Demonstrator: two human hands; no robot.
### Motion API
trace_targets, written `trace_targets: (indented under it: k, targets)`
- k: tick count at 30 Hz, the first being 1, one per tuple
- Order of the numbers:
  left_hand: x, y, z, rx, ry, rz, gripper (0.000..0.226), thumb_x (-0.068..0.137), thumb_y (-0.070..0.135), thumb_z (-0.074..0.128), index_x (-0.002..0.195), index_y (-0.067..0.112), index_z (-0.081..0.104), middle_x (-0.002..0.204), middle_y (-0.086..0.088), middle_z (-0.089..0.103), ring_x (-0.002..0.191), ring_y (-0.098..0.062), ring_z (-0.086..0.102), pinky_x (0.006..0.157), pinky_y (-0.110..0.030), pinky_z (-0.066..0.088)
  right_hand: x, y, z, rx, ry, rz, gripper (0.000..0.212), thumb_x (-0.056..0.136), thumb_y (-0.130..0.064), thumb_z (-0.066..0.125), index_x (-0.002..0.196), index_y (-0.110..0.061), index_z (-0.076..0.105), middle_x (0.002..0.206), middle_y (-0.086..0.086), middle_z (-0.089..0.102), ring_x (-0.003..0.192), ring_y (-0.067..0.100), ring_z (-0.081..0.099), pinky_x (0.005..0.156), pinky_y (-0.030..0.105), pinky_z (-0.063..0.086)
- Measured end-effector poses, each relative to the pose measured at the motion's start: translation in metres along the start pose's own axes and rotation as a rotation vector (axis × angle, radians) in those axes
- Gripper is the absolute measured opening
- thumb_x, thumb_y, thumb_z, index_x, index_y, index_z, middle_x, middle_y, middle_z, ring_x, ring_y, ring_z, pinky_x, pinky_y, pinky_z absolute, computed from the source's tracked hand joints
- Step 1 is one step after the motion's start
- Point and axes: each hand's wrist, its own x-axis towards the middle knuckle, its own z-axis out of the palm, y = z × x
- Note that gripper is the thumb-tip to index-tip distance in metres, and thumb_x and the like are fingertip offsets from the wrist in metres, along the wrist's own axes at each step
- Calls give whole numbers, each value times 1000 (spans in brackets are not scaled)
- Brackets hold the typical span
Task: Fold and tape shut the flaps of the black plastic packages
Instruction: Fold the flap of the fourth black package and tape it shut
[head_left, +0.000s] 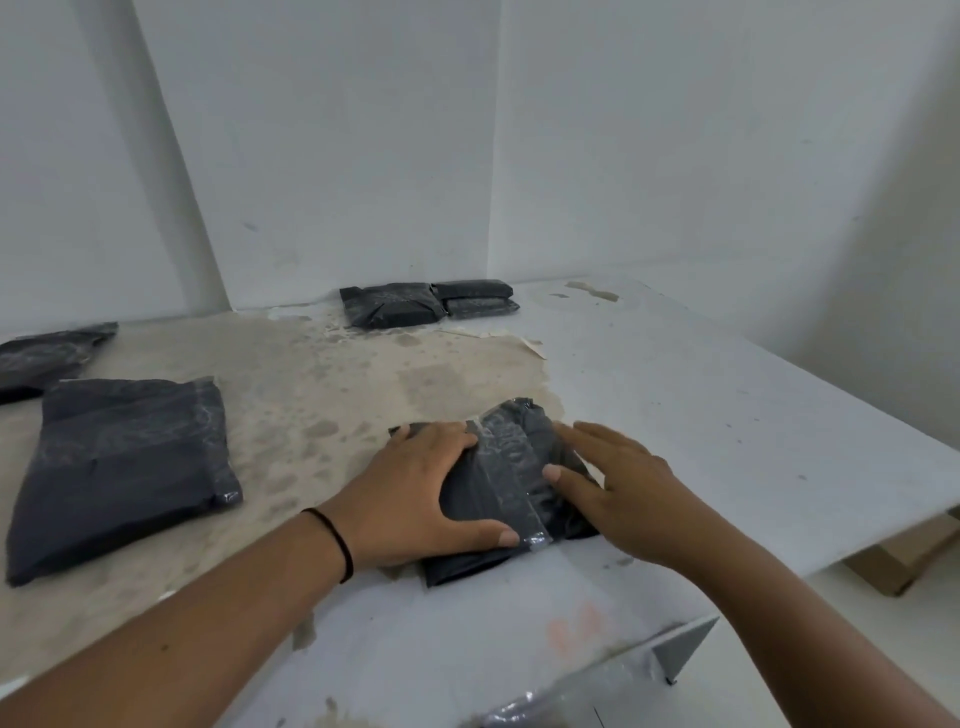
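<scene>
Package (498, 488), taped, lies near centre on table (701, 395), well inside its right edge; left hand (415, 499) presses it flat-fingered, right hand (618, 488) spread beside. Five packages in all.

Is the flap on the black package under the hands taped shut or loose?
Taped shut: a clear tape strip runs across the folded package, with the left hand and right hand flat on it.
</scene>
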Motion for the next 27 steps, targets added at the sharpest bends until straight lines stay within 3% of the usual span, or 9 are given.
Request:
trace_targets:
  k: [3,5,6,7,9,12,14,20,27]
  targets:
    - [-1,2,-2,53,22,15,107,60,84,50,146,23,30,146,8,24,134,-10,21,113,-27,17,-30,-3,-10,133,257,-22,44,92,-43,50,134,-29,50,133,-11,51,122,8,45,103,32,40]
    - [-1,3,-3,48,0,16,110,58,86,49,145,21,31,139,9,31,128,-9,27,108,-23,23,-56,-2,-14,194,403,-2,29,90,-38,55,117,-30,61,110,-19,58,99,-3,53,83,11,40]
    - [-1,5,-4,41,-18,9,111,57,87,49,145,22,30,138,9,32,126,-8,28,106,-22,24,-69,-1,-15,232,455,33,19,89,-36,57,106,-32,64,100,-23,59,90,-6,54,74,6,37]
    - [-1,6,-5,30,-28,1,110,57,87,49,144,23,29,138,9,33,126,-8,29,106,-22,24,-82,1,-16,281,494,78,8,88,-33,58,93,-33,64,91,-24,60,85,-7,55,69,6,36]
    - [-3,9,-7,13,-38,-17,104,62,82,54,143,23,29,140,8,33,129,-9,29,105,-21,24,-106,4,-12,379,542,175,16,88,-30,59,73,-30,62,76,-15,65,77,-2,57,63,9,36]
    - [-5,14,-8,-2,-76,-53,97,70,73,58,146,22,28,146,8,29,133,-10,28,104,-20,23,-135,7,6,499,510,341,26,88,-30,60,63,-22,62,63,1,65,68,14,60,57,18,40]
    - [-5,16,-7,-13,-99,-75,97,72,72,57,148,23,24,151,7,24,137,-12,24,107,-22,21,-146,7,20,574,431,444,26,88,-35,59,67,-22,64,63,2,64,66,16,59,56,23,39]
    - [-11,17,-1,-37,-128,-134,97,74,72,53,151,27,15,161,6,3,147,-13,2,116,-31,8,-148,4,47,979,155,674,29,85,-47,58,83,-21,71,87,-8,73,84,14,63,65,31,42]
    - [-10,18,-2,-20,-138,-137,96,76,70,54,152,25,15,161,4,2,147,-12,1,116,-30,7,-132,-11,56,1114,62,680,35,80,-46,66,78,-12,74,74,-2,73,71,16,59,62,31,41]
